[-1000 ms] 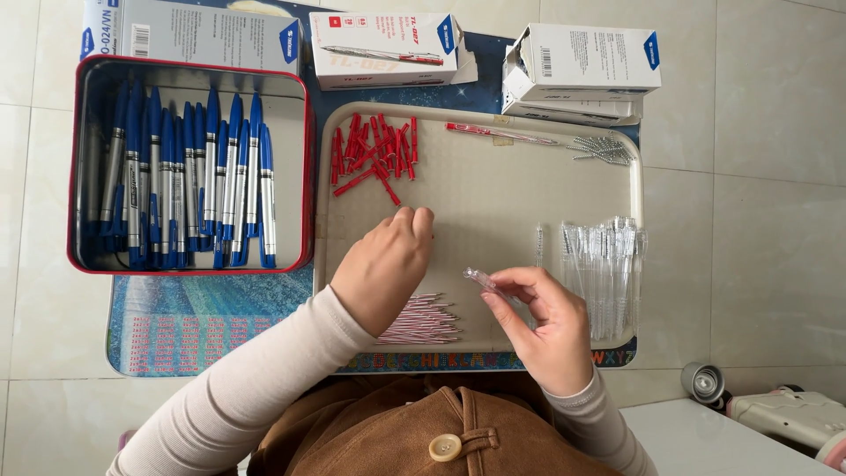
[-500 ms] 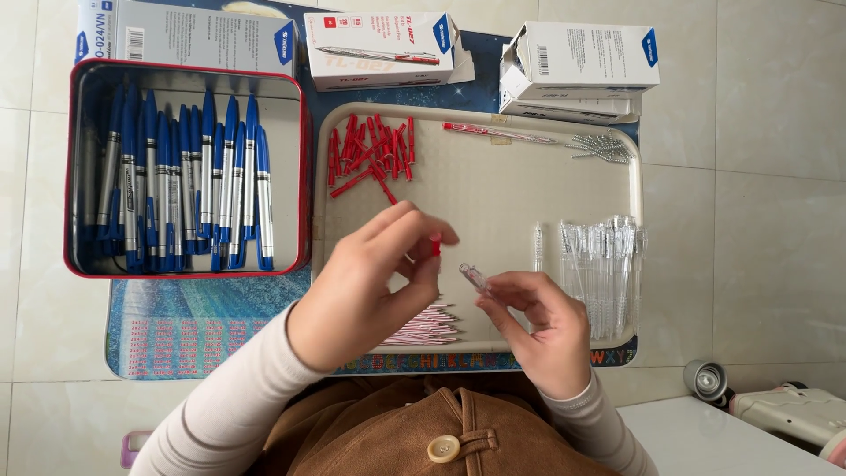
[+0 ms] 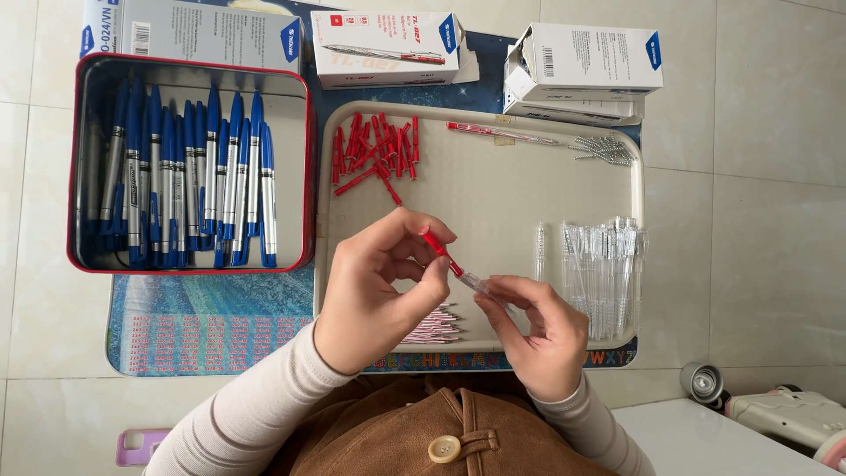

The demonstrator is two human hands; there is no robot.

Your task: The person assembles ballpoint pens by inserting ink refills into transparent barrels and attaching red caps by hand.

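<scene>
Together, the left hand pinches a red cap and the right hand grips a clear barrel, meeting over the beige tray. Both parts look light, stiff and slippery, probably best pinched mid-length. Blue pens fill the red tin.
</scene>
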